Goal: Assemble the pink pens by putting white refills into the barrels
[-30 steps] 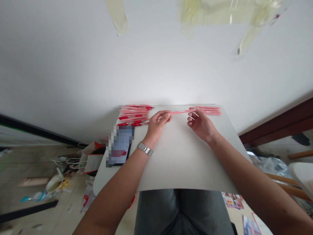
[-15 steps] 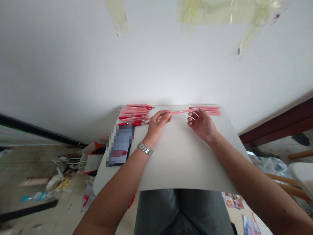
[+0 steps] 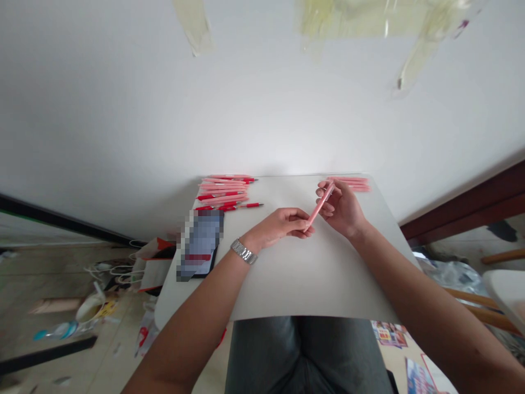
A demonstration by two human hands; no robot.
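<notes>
A pink pen (image 3: pixel 319 206) slants between both hands over the small white table (image 3: pixel 303 273). My right hand (image 3: pixel 341 208) is closed around its upper end. My left hand (image 3: pixel 284 225), with a metal watch on the wrist, pinches its lower tip. A pile of red and pink pens (image 3: pixel 225 191) lies at the table's far left. A few pink pens (image 3: pixel 353 183) lie at the far right, just behind my right hand.
A dark phone (image 3: pixel 200 243) lies at the table's left edge. A white wall rises right behind the table. Bags, a bottle and clutter cover the floor to the left (image 3: pixel 94 306). Wooden furniture stands to the right (image 3: pixel 471 208). My knees sit under the table's near edge.
The pen swung from lying level across the far side to slanting toward me. My left hand came nearer and to the right with its end; my right hand stayed about where it was.
</notes>
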